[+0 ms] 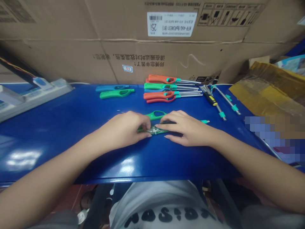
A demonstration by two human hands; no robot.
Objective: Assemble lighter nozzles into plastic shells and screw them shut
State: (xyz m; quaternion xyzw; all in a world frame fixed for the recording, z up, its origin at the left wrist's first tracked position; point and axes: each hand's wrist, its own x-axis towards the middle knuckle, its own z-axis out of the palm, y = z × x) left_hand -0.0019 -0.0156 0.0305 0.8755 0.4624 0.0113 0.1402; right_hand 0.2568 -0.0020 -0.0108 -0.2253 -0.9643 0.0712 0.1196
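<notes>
Between my hands, low over the blue table, lies an opened gas lighter with a green casing and a clear inner part showing. My left hand pinches its left end between thumb and fingers. My right hand has its fingertips on the lighter's right portion, partly covering it. Just behind them rests a loose green casing half with an oval trigger opening. A metal tube with a turquoise tip pokes out beyond my right hand; whether it joins the held lighter is hidden.
Several assembled lighters lie stacked at the back. Casing pieces are to their left. A black-and-yellow screwdriver and metal tubes lie right. A power strip, a cardboard box and brown-taped packaging border the table.
</notes>
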